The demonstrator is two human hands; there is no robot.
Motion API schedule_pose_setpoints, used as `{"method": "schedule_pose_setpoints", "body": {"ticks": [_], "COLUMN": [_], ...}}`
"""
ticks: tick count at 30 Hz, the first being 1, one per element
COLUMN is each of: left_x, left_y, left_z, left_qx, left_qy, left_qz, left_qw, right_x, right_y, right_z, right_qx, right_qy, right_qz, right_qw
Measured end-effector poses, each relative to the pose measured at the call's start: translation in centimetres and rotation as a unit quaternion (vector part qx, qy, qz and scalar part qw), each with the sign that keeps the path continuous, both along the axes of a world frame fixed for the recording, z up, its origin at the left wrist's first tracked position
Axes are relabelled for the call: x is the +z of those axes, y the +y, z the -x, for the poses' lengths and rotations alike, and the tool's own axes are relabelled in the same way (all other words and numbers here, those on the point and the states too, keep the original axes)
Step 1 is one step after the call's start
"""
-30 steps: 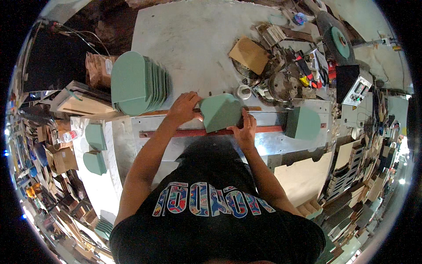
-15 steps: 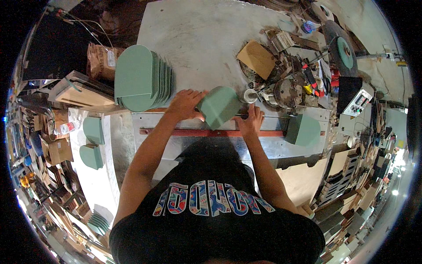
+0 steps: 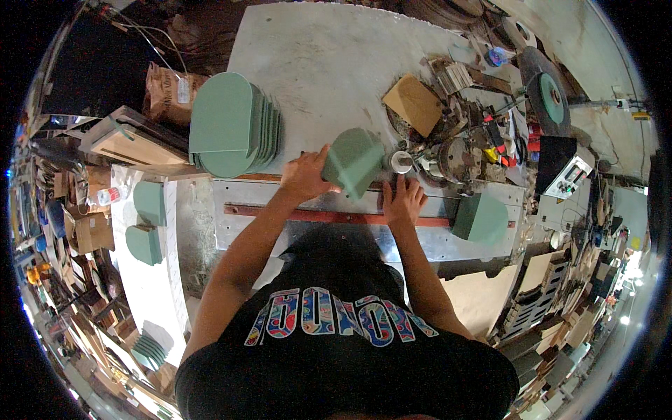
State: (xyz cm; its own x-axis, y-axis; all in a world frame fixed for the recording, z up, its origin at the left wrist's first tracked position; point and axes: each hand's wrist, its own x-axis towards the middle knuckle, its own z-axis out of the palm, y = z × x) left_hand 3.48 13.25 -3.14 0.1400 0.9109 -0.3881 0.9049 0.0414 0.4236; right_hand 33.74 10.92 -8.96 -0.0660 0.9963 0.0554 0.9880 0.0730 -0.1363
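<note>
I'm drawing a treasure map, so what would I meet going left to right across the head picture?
Two green, rounded blocks → tall stack of green, round-ended panels → person's left hand → single green, rounded panel → person's right hand → thick green, curved block → white, boxy control unit.

dim, uneven light, glare at the right rim, curved edges, perhaps slight blur on the green panel [image 3: 357,161]

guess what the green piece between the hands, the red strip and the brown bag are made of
Green piece: perhaps coated board, given its matte, uniform green. Red strip: painted metal or wood; its dull, uneven colour leaves it open. Brown bag: probably paper, by its creases.
</note>
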Motion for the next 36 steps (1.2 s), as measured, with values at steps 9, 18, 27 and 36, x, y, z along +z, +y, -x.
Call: {"method": "schedule_pose_setpoints", "body": {"ticks": [9,18,27,36], "left_x": [-0.7,-2.8,-3.4,-8.3], "left_y": [-0.4,-1.0,-1.0,1.1], "left_z": [-4.0,-7.1,-6.7,-2.2], "left_qx": [0.116,0.216,0.236,0.460], "left_qy": [-0.029,-0.010,-0.004,-0.374], "left_qz": [-0.015,-0.084,-0.089,-0.165], "left_qw": [0.993,0.973,0.968,0.788], "right_x": [-0.7,3.1,2.9,7.8], "right_y": [-0.7,-3.2,9.6,22.2], "right_z": [1.2,5.5,12.8,13.2], "right_qx": [-0.029,0.000,0.102,0.102], "right_qy": [0.017,0.088,0.079,0.313], "right_qz": [0.019,0.116,-0.052,0.346], "right_qw": [0.999,0.989,0.990,0.879]}}
